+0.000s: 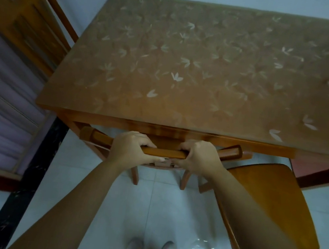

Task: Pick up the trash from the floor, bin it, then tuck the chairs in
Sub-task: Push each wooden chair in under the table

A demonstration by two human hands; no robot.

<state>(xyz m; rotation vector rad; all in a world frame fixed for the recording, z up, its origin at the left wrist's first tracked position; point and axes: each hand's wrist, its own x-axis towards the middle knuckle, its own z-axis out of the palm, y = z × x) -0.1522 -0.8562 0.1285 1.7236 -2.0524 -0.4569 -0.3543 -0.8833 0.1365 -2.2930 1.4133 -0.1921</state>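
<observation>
Chair 1 [163,152] tucked under table [189,64]; chair 2 [275,205] angled out, right.

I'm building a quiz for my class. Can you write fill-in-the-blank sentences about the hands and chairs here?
1. The left hand and right hand both hold the top rail of a ____.
2. Its seat sits under the ____.
3. A second chair stands on the person's ____ side, not tucked in.
Missing words: chair; table; right.
</observation>
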